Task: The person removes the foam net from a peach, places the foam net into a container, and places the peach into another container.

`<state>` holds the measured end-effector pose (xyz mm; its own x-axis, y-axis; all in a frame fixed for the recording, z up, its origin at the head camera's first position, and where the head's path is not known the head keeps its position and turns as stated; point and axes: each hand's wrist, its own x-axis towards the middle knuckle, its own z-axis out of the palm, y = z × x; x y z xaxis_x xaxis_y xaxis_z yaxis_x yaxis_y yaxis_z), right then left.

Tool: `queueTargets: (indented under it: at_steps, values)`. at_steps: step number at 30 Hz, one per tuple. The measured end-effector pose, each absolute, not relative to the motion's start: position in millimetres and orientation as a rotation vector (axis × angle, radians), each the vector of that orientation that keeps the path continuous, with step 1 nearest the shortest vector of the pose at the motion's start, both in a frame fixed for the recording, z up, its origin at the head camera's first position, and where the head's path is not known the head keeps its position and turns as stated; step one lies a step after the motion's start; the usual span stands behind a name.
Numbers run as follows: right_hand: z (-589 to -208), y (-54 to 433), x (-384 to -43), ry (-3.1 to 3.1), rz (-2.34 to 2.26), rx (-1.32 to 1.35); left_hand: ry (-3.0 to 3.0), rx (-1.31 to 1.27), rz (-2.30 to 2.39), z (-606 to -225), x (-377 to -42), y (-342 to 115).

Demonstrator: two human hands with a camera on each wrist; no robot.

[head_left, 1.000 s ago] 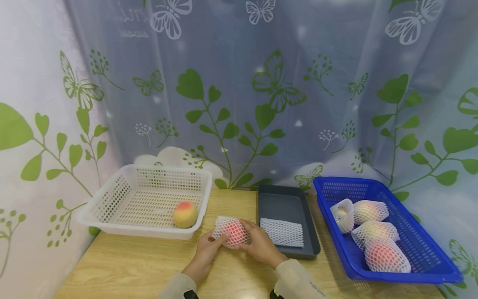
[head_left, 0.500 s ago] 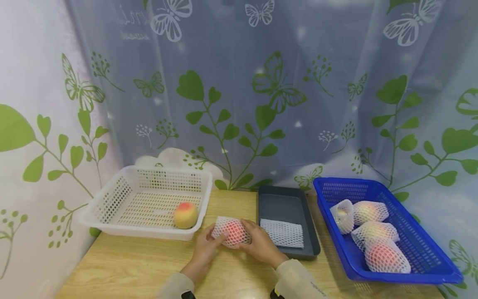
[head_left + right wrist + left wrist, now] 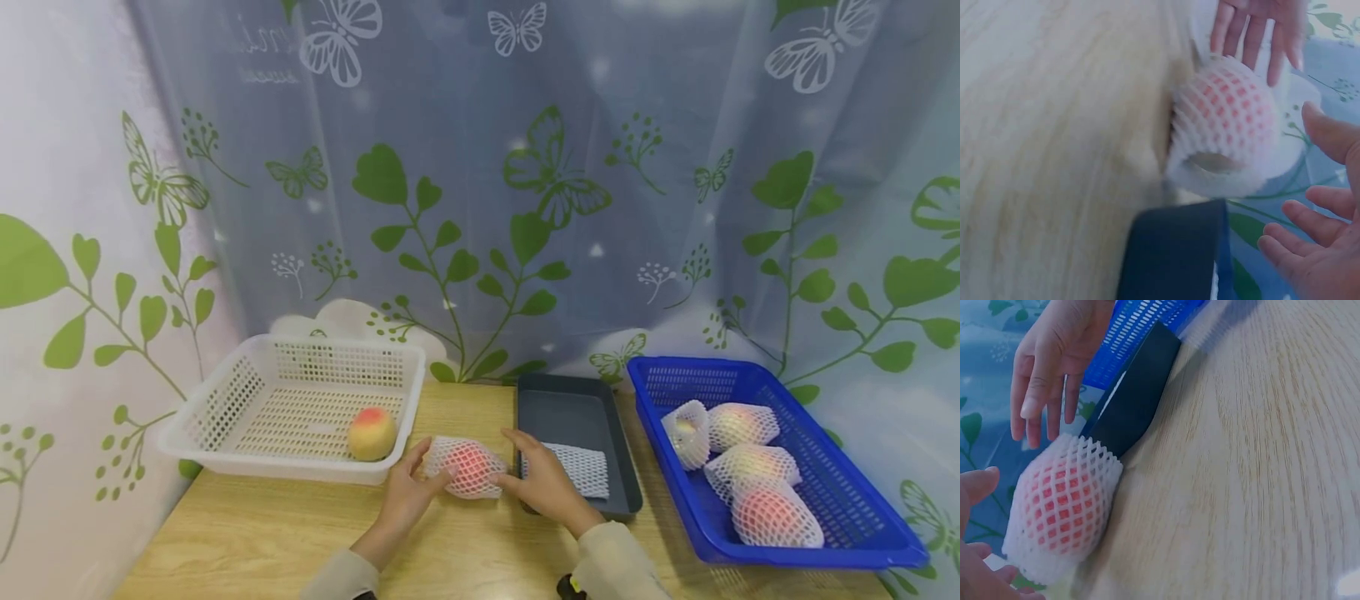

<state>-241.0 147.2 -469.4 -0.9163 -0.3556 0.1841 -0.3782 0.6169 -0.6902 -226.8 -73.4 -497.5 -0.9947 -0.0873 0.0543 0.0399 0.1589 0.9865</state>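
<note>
A peach in a white foam net sleeve [image 3: 468, 469] rests on the wooden table between the two hands. The left hand [image 3: 408, 492] is beside its left end, thumb and fingers spread; in the left wrist view the fingertips are very close to the net [image 3: 1063, 506], and whether they touch is hard to tell. To the right, the right hand [image 3: 551, 483] stands apart from the peach, its fingers extended over the near-left edge of the dark tray [image 3: 562, 408]. The right wrist view shows the sleeve's open end [image 3: 1216, 164] facing the tray. A flat foam net [image 3: 587, 471] lies in that tray, partly hidden by the right hand.
At the left stands a white perforated basket [image 3: 277, 467] with one bare peach [image 3: 372, 433] in its right corner. A blue basket [image 3: 847, 475] on the right holds several net-wrapped peaches [image 3: 772, 510]. Behind the table hangs a patterned curtain [image 3: 465, 100].
The right hand has let go of the netted peach and moved right, towards the tray. The left hand's fingers have spread and drawn slightly left. The peach stays in about the same place.
</note>
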Motion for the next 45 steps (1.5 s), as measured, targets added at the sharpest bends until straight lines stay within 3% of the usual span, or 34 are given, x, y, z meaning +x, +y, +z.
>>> queueTargets:
  at_steps: [19, 45]
  values:
    - [-440, 192, -231, -2.684, 1.326, 0.527, -2.278, -0.455, -1.903, -461, -219, -89]
    - [-432, 228, -224, -2.656, 1.308, 0.441, -2.332, -0.427, -1.794, -443, -221, -132]
